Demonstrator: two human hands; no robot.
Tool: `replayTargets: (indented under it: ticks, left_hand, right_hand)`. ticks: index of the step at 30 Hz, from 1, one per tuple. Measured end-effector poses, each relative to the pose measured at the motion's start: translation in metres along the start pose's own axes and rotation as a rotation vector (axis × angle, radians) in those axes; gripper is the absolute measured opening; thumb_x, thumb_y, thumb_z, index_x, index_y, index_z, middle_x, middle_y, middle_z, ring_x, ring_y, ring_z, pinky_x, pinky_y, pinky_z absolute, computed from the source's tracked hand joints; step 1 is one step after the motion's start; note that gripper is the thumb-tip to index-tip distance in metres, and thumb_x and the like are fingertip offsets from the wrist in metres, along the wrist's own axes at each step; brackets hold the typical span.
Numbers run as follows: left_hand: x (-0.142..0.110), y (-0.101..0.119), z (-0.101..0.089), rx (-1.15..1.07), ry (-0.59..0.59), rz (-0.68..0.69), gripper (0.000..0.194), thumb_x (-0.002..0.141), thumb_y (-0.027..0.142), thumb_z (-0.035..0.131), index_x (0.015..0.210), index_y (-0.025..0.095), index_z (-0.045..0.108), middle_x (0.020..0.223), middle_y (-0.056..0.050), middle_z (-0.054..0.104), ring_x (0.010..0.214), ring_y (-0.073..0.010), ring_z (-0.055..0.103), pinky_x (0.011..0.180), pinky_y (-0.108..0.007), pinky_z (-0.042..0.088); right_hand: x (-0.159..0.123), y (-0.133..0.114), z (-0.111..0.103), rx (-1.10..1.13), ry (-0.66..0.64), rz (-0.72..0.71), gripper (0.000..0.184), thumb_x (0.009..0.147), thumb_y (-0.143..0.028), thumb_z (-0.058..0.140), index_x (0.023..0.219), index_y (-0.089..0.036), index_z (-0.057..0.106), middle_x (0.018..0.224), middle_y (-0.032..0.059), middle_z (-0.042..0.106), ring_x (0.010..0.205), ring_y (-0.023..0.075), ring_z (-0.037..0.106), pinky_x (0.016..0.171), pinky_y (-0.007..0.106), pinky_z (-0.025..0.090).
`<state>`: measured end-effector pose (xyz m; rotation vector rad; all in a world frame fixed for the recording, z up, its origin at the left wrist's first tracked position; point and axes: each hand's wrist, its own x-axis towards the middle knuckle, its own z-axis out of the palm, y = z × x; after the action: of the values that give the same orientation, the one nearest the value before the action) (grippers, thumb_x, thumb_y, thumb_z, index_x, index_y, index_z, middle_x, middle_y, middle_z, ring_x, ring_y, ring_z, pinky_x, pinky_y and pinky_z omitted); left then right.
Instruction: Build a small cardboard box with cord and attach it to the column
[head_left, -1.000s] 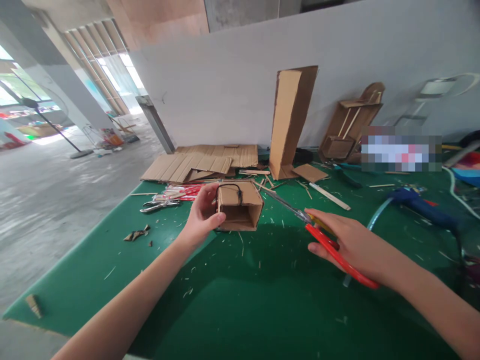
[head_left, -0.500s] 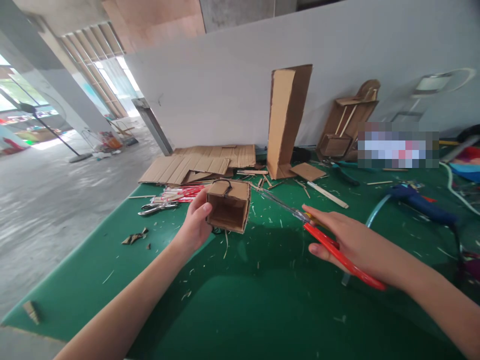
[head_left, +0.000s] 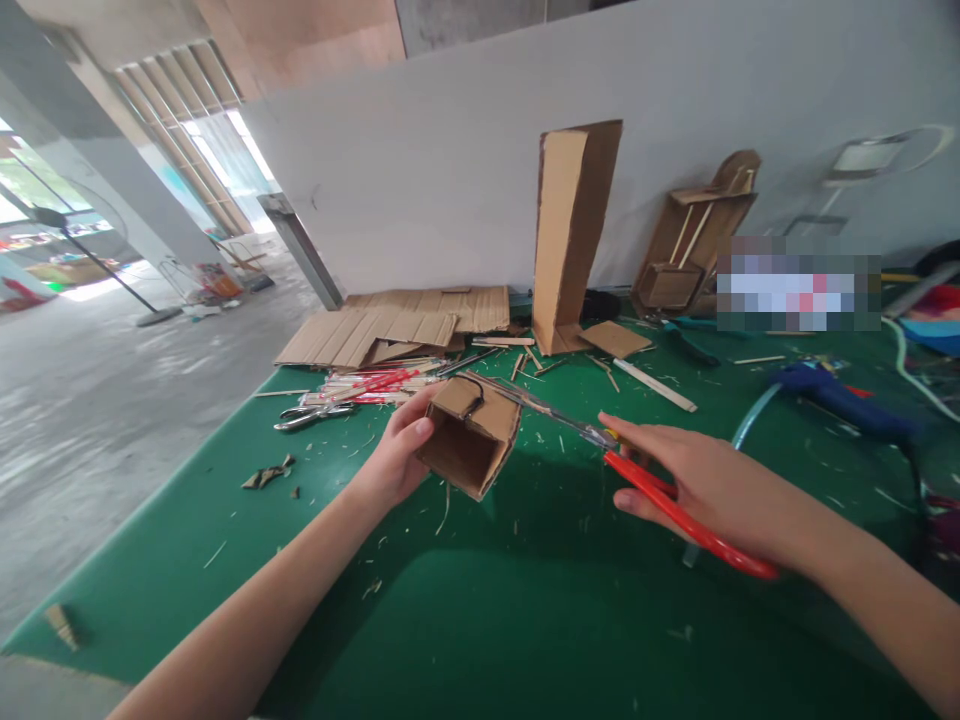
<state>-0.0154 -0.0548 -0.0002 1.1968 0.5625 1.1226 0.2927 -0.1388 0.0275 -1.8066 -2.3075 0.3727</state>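
Note:
My left hand (head_left: 394, 455) grips a small open-ended cardboard box (head_left: 471, 438) by its left side and holds it tilted above the green table (head_left: 480, 600). A thin black wire loops over the box's top. My right hand (head_left: 701, 480) is closed around the red handles of a pair of scissors (head_left: 600, 440). The scissors' metal blades reach left and lie across the top edge of the box.
A tall folded cardboard piece (head_left: 571, 235) stands against the grey wall. Flat cardboard sheets (head_left: 397, 325) lie behind. Metal pliers (head_left: 311, 415) and red-wrapped sticks (head_left: 375, 385) sit at left, a blue glue gun (head_left: 844, 405) at right. Wood splinters litter the mat.
My left hand has tipped the box, turning its open end down toward me. The scissors' blades have moved left onto the box's top edge.

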Motion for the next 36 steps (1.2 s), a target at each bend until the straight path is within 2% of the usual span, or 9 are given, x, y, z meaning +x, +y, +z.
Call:
replayTargets:
  ticks: [8, 16, 20, 24, 27, 29, 31, 33, 36]
  left_hand:
    - [-0.002, -0.002, -0.001, -0.017, -0.017, -0.008, 0.05, 0.07, 0.047, 0.075, 0.113, 0.022, 0.066, 0.11, -0.006, 0.07, 0.1, -0.0238, 0.065, 0.085, -0.032, 0.053]
    - [-0.002, -0.002, -0.002, -0.006, 0.004, -0.021, 0.05, 0.068, 0.052, 0.075, 0.108, 0.025, 0.062, 0.109, -0.004, 0.069, 0.101, -0.025, 0.065, 0.085, -0.034, 0.052]
    - [-0.003, -0.002, -0.002, -0.014, 0.003, -0.037, 0.049, 0.066, 0.052, 0.076, 0.104, 0.024, 0.063, 0.105, -0.004, 0.069, 0.099, -0.0251, 0.065, 0.082, -0.034, 0.053]
    - [-0.002, -0.003, -0.005, -0.064, 0.015, -0.04, 0.052, 0.067, 0.051, 0.076, 0.11, 0.023, 0.063, 0.11, -0.004, 0.069, 0.102, -0.0244, 0.065, 0.085, -0.033, 0.052]
    - [-0.001, -0.003, -0.006, -0.094, 0.048, -0.05, 0.053, 0.067, 0.049, 0.078, 0.11, 0.023, 0.064, 0.109, -0.004, 0.069, 0.099, -0.0234, 0.066, 0.083, -0.032, 0.053]
    - [0.0, -0.003, -0.007, -0.101, 0.074, -0.058, 0.053, 0.066, 0.048, 0.079, 0.11, 0.023, 0.064, 0.107, -0.004, 0.07, 0.096, -0.0225, 0.066, 0.082, -0.032, 0.053]
    - [0.0, -0.003, -0.007, -0.093, 0.069, -0.061, 0.052, 0.065, 0.048, 0.079, 0.108, 0.023, 0.064, 0.105, -0.004, 0.07, 0.094, -0.022, 0.067, 0.082, -0.032, 0.053]
    - [0.0, -0.003, -0.005, -0.071, 0.033, -0.058, 0.049, 0.066, 0.048, 0.079, 0.105, 0.022, 0.064, 0.104, -0.004, 0.07, 0.093, -0.0215, 0.067, 0.082, -0.031, 0.052]
    - [-0.001, -0.003, -0.003, -0.035, -0.019, -0.058, 0.047, 0.066, 0.048, 0.078, 0.101, 0.022, 0.063, 0.102, -0.004, 0.069, 0.09, -0.0217, 0.066, 0.078, -0.031, 0.052]
  right_hand:
    - [0.001, -0.004, 0.004, -0.025, 0.036, -0.036, 0.072, 0.084, -0.066, 0.044, 0.14, -0.021, 0.049, 0.105, 0.0129, 0.071, 0.076, 0.0255, 0.069, 0.062, 0.038, 0.056]
    - [0.0, -0.001, 0.009, 0.019, 0.078, -0.095, 0.064, 0.087, -0.058, 0.045, 0.136, -0.018, 0.053, 0.097, 0.0126, 0.073, 0.066, 0.0233, 0.069, 0.055, 0.036, 0.055]
    - [-0.001, -0.002, 0.009, 0.023, 0.057, -0.089, 0.062, 0.088, -0.058, 0.042, 0.135, -0.018, 0.054, 0.097, 0.0126, 0.074, 0.069, 0.025, 0.07, 0.054, 0.036, 0.055]
    - [0.0, -0.005, 0.009, -0.021, 0.078, -0.091, 0.064, 0.087, -0.06, 0.043, 0.132, -0.017, 0.056, 0.092, 0.0127, 0.074, 0.071, 0.028, 0.07, 0.058, 0.04, 0.055]
    - [0.002, -0.004, 0.01, 0.007, 0.068, -0.089, 0.066, 0.086, -0.06, 0.045, 0.135, -0.016, 0.054, 0.085, 0.0112, 0.073, 0.066, 0.0252, 0.068, 0.056, 0.038, 0.055]
    - [0.002, -0.004, 0.012, 0.032, 0.059, -0.079, 0.069, 0.084, -0.061, 0.048, 0.137, -0.017, 0.052, 0.089, 0.0115, 0.072, 0.069, 0.024, 0.068, 0.057, 0.036, 0.055]
    - [0.001, -0.005, 0.012, 0.056, 0.05, -0.073, 0.071, 0.083, -0.063, 0.049, 0.139, -0.019, 0.05, 0.104, 0.0136, 0.071, 0.077, 0.0241, 0.069, 0.06, 0.035, 0.056]
    - [0.0, -0.008, 0.01, 0.066, 0.023, -0.068, 0.074, 0.083, -0.064, 0.048, 0.141, -0.019, 0.047, 0.115, 0.0156, 0.068, 0.082, 0.0248, 0.069, 0.063, 0.035, 0.057]
    - [-0.001, -0.011, 0.005, 0.032, -0.023, -0.055, 0.08, 0.081, -0.066, 0.049, 0.144, -0.018, 0.043, 0.117, 0.0176, 0.066, 0.085, 0.0276, 0.069, 0.064, 0.038, 0.057]
